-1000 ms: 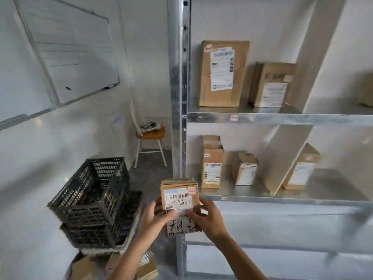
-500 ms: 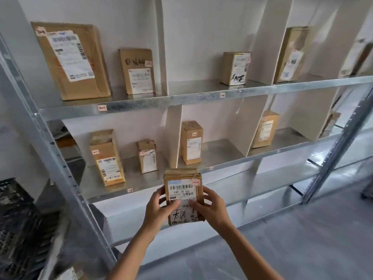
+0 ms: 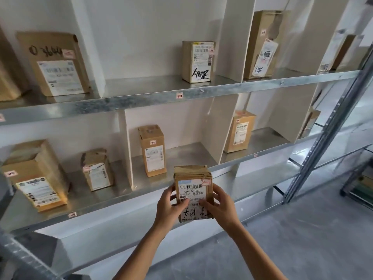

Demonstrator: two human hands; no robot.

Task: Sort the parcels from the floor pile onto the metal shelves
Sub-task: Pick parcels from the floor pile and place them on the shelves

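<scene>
Parcel [image 3: 192, 190]: held upright just in front of the lower shelf [image 3: 185, 156], not yet placed. Left hand [image 3: 168, 207] and right hand [image 3: 221, 207]: fingers curled round its two sides. Done, by judgement: several boxes [image 3: 152, 150] standing in bays on and above the lower shelf. Left: this parcel, plus an unknown remainder. Hidden: floor pile out of view; bay tags too small to read; far-right boxes cut off.

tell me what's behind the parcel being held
Behind the parcel lies the bare metal of the lower shelf, with one tall box standing upright further back to the left. The parcel, gripped by the left hand and right hand, covers the shelf's front edge there.
</scene>
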